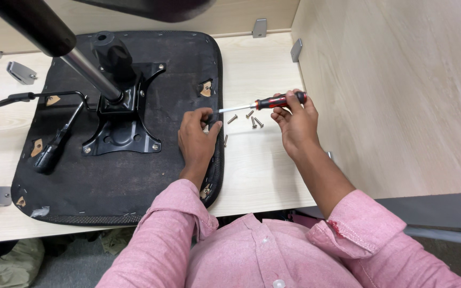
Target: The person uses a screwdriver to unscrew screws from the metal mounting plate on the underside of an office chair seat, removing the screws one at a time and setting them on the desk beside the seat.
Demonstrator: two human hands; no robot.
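Right hand (297, 125) grip: closed on my red-and-black-handled screwdriver (262, 103), shaft pointing left. Left hand (197, 140): fingers pinched at its tip, resting on black upturned chair seat (134, 176). Loose silver screws (253, 120) just near, on pale wooden bench (262, 170).

The seat (150, 170) is black with a black plate (121, 125). The screwdriver (273, 101) handle is red and black. Sleeves (166, 234) are pink; the desk (262, 170) pale wood.

Pale wooden table (262, 176) bearing chair parts.
An upturned black chair seat (134, 181) is lying on it, loose screws (253, 120) resting just beside.
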